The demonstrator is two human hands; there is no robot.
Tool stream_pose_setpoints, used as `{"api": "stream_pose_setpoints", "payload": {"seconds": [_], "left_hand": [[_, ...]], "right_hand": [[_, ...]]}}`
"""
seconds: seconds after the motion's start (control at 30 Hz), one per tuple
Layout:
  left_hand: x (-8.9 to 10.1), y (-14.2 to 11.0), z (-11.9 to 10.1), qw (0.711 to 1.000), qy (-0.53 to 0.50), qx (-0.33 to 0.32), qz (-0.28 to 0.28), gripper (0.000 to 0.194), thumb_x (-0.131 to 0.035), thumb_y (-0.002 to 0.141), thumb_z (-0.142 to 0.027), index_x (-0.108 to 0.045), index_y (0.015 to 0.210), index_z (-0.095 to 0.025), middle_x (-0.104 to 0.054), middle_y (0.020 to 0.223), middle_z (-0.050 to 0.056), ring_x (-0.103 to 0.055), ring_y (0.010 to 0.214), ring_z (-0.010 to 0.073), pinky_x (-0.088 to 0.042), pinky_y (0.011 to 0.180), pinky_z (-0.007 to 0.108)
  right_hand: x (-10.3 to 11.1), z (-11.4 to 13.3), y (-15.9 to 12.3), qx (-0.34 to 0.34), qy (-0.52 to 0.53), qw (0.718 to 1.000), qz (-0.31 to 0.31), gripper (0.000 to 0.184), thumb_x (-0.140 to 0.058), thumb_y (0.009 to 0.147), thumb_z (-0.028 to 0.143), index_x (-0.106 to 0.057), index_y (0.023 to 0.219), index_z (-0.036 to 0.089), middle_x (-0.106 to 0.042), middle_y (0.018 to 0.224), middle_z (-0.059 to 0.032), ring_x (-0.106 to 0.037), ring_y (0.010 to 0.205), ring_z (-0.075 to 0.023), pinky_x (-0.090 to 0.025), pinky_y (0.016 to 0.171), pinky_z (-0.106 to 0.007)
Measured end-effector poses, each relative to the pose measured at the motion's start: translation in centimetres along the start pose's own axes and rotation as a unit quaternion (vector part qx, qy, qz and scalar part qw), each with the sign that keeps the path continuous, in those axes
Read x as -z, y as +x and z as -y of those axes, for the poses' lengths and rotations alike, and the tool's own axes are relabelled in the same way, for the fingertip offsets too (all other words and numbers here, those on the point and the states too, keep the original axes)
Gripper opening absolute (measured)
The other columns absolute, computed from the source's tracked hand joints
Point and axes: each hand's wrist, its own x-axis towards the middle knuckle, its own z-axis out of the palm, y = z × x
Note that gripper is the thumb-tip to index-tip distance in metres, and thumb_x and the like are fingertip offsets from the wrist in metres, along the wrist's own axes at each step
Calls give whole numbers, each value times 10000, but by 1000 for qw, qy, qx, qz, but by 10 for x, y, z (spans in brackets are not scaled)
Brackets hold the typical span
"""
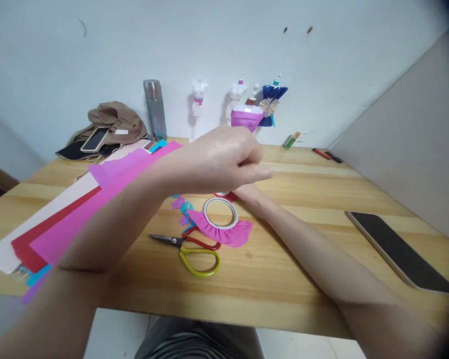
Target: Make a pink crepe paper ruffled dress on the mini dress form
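In the head view my left hand [228,157] is raised over the middle of the table, its fingers curled closed and the thumb pointing right. What lies inside those fingers is hidden. My right hand is behind it; only the wrist [247,193] and forearm show. Just above my left hand stands a tilted white figure with purple crepe paper [245,119] around it; I cannot tell which hand touches it. Below lie a roll of tape [205,214], a gathered pink crepe strip [232,237] and scissors [177,242] with red and yellow handles.
Crepe paper sheets [71,224] lie at the left. Behind them are a brown cloth [115,119], a phone [95,139] and a flask [155,109]. White figures [198,102] stand by the wall, one with a blue pleated piece [273,92]. Another phone [400,249] lies right.
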Motion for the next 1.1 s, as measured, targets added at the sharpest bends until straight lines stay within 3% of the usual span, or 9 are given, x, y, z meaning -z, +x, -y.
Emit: {"api": "stream_pose_setpoints", "payload": {"seconds": [0.13, 0.23, 0.3, 0.47, 0.57, 0.7, 0.83, 0.97, 1.1], "left_hand": [[-32, -1, 38, 994, 8, 45, 102, 273, -584, 769, -103, -532, 512, -182, -406, 490, -27, -341, 485, 110, -226, 539, 286], [-63, -18, 69, 987, 1, 99, 123, 262, -561, 649, -57, -428, 465, -188, -357, 467, -26, -300, 472, 112, -200, 528, 297], [-81, -29, 86, 984, 4, 142, 107, 230, -548, 633, -84, -423, 471, -189, -385, 475, -19, -305, 486, 116, -200, 538, 296], [-110, -41, 108, 986, -4, 145, 84, 238, -572, 728, -245, -516, 502, -196, -450, 501, 4, -355, 503, 136, -208, 556, 302], [-119, -45, 111, 985, -11, 152, 79, 180, -577, 740, -253, -619, 572, -202, -519, 536, 14, -411, 527, 150, -233, 561, 295], [-123, -47, 114, 984, -28, 169, 47, 150, -568, 739, -218, -695, 660, -201, -635, 634, 39, -524, 619, 175, -294, 584, 286], [-113, -44, 113, 981, -114, 154, -14, 139, -557, 741, -188, -680, 677, -182, -658, 670, 22, -544, 650, 147, -356, 609, 260], [-91, -39, 98, 943, -226, 230, -85, 149, -571, 748, -252, -571, 625, -168, -536, 556, -29, -455, 542, 98, -338, 523, 217], [-73, -41, 84, 911, -290, 292, -17, 152, -622, 737, -309, -605, 708, -160, -454, 506, -71, -385, 463, 76, -292, 455, 202]], "right_hand": [[19, 4, 0, -28, -146, 989, 20, 338, -652, 800, 444, -585, 577, 199, -574, 581, -51, -544, 623, -206, -373, 608, -338], [36, 11, 1, -46, -217, 974, 48, 522, -715, 751, 453, -414, 388, 230, -358, 390, 0, -465, 537, -169, -304, 573, -323], [39, 21, -1, -33, -234, 967, 92, 501, -748, 732, 376, -423, 383, 222, -358, 380, 7, -436, 511, -147, -283, 570, -320], [4, 40, -16, 107, -221, 949, 198, 86, -683, 709, 140, -668, 690, 222, -649, 709, -20, -543, 647, -172, -348, 617, -301], [-16, 34, -20, 190, -243, 933, 187, 208, -611, 732, 74, -708, 835, 227, -688, 892, -77, -598, 798, -230, -382, 675, -318], [-17, 21, -19, 206, -281, 916, 198, 204, -546, 819, 98, -706, 862, 216, -676, 899, -94, -603, 809, -240, -382, 679, -327], [-4, 23, -14, 218, -248, 927, 175, 191, -528, 862, 139, -689, 936, 207, -652, 891, -90, -600, 783, -228, -407, 680, -323], [5, 33, -13, 273, -233, 928, 98, 159, -495, 938, 212, -643, 886, 189, -627, 839, -82, -587, 768, -215, -433, 682, -326], [8, 41, -16, 335, -269, 903, 10, 177, -468, 969, 201, -629, 902, 176, -639, 852, -95, -588, 775, -212, -443, 658, -318]]}}
